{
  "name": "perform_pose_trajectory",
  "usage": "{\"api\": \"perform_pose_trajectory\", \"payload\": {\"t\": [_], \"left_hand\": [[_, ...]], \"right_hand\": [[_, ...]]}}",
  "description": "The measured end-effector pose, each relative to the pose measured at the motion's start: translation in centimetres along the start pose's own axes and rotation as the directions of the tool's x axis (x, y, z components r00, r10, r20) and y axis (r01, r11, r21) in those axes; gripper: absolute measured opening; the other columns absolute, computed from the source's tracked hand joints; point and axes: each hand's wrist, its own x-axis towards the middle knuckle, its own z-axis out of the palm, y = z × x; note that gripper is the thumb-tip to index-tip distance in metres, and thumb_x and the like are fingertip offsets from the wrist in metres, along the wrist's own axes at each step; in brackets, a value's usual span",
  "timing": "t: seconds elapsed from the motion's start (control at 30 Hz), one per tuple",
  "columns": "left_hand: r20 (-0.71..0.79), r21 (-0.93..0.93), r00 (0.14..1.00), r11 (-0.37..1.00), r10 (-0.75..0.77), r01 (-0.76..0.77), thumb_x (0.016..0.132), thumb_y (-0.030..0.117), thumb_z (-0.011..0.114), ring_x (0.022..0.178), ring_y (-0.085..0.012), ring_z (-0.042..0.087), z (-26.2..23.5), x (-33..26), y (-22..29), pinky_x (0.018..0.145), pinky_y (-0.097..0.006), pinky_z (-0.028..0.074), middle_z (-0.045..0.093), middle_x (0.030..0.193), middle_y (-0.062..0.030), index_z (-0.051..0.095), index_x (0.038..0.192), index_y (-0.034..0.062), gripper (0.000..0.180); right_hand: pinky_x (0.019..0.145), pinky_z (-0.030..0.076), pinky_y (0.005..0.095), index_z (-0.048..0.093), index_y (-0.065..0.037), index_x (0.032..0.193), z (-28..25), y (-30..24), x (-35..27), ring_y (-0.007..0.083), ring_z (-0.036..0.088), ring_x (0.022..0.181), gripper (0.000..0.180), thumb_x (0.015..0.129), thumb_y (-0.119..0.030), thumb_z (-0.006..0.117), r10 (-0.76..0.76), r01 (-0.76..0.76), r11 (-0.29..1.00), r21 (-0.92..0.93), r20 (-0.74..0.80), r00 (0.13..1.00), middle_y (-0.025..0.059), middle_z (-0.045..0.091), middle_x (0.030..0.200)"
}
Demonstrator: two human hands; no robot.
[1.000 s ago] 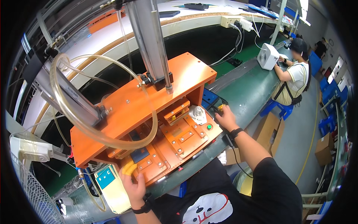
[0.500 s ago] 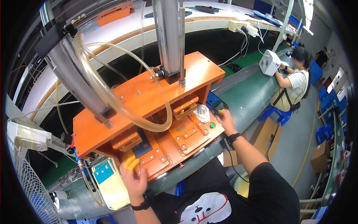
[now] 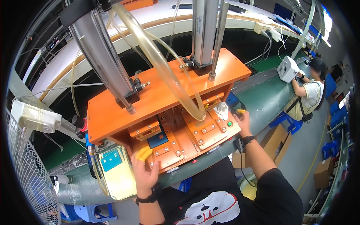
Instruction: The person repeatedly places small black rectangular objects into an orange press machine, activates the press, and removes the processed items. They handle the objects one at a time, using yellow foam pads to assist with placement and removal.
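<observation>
My left hand [image 3: 146, 173] is at the front left corner of an orange press [image 3: 168, 95], fingers apart and holding nothing, with yellow covers on some fingertips. Just beyond those fingers, a dark blue panel [image 3: 157, 139] lies in the left fixture, partly under the left press head [image 3: 144, 128]. At the press's right edge is my right hand [image 3: 243, 123], its fingers bent around something dark that I cannot make out. A yellow cover shows on one fingertip. Beside this hand are a green button [image 3: 230, 124] and a crumpled white cloth [image 3: 221, 110].
A yellow sheet stack [image 3: 118, 178] with a blue piece on top lies left of the press. A mesh fan guard [image 3: 28, 168] stands at far left. Clear hoses [image 3: 161, 63] loop over the press. A co-worker [image 3: 311, 90] sits by a white box fan [image 3: 288, 69] at right.
The whole view has shifted, so the press appears farther right. Both hands keep nearly the same places at the press's two sides.
</observation>
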Motion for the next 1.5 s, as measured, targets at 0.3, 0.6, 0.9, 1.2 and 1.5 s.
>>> {"api": "perform_pose_trajectory", "payload": {"t": [0.3, 0.6, 0.9, 1.2, 1.5], "left_hand": [[-0.037, 0.046, 0.999, 0.998, -0.037, 0.038, 0.085, 0.011, 0.076, 0.126, -0.0417, 0.054, 0.1, -0.1, 0.0, 0.112, -0.049, 0.042, 0.064, 0.133, -0.0191, 0.066, 0.126, 0.0006, 0.043], [-0.025, 0.032, 0.998, 0.997, -0.064, 0.064, 0.087, 0.008, 0.074, 0.125, -0.0412, 0.056, 0.3, 0.0, 0.2, 0.11, -0.048, 0.043, 0.066, 0.13, -0.0182, 0.066, 0.126, 0.0003, 0.04], [-0.035, 0.057, 0.999, 0.998, -0.015, 0.017, 0.085, 0.007, 0.074, 0.124, -0.0416, 0.056, 0.4, -0.1, 0.0, 0.109, -0.048, 0.044, 0.066, 0.129, -0.0184, 0.067, 0.124, 0.0001, 0.04], [-0.038, 0.088, 0.999, 0.996, -0.002, 0.005, 0.085, 0.006, 0.074, 0.123, -0.0422, 0.056, 0.3, -0.1, 0.2, 0.109, -0.049, 0.044, 0.066, 0.129, -0.0188, 0.068, 0.122, 0.0, 0.039], [-0.038, 0.085, 0.999, 0.996, -0.004, 0.007, 0.084, 0.007, 0.073, 0.123, -0.0424, 0.056, 0.3, -0.1, 0.0, 0.11, -0.049, 0.043, 0.066, 0.129, -0.0196, 0.069, 0.12, -0.0006, 0.036]], "right_hand": [[0.064, 0.051, 0.0412, 0.067, -0.003, 0.1, -0.3, -1.4, 0.0, 0.0293, 0.062, 0.072, 0.04, 0.084, -0.034, 0.087, 0.011, -0.008, 0.991, -0.135, 0.022, 1.0, 0.011, 0.057, 0.101], [0.069, 0.052, 0.0456, 0.065, -0.003, 0.095, -0.1, -1.5, -0.1, 0.0351, 0.064, 0.082, 0.037, 0.084, -0.034, 0.083, 0.041, -0.036, 0.981, -0.191, 0.02, 0.999, 0.0115, 0.058, 0.103], [0.069, 0.052, 0.0453, 0.065, -0.003, 0.095, -0.3, -2.0, 0.0, 0.0345, 0.064, 0.081, 0.034, 0.085, -0.031, 0.082, 0.082, -0.071, 0.981, -0.182, 0.055, 0.995, 0.0117, 0.058, 0.101], [0.076, 0.054, 0.0465, 0.064, -0.006, 0.107, -0.5, -3.1, 0.2, 0.0376, 0.067, 0.092, 0.037, 0.085, -0.031, 0.079, 0.11, -0.096, 0.976, -0.193, 0.062, 0.992, 0.0126, 0.062, 0.108], [0.079, 0.054, 0.0495, 0.062, -0.006, 0.107, -0.3, -2.5, 0.3, 0.041, 0.066, 0.097, 0.039, 0.084, -0.033, 0.078, 0.17, -0.149, 0.966, -0.213, 0.082, 0.982, 0.0131, 0.062, 0.108]]}}
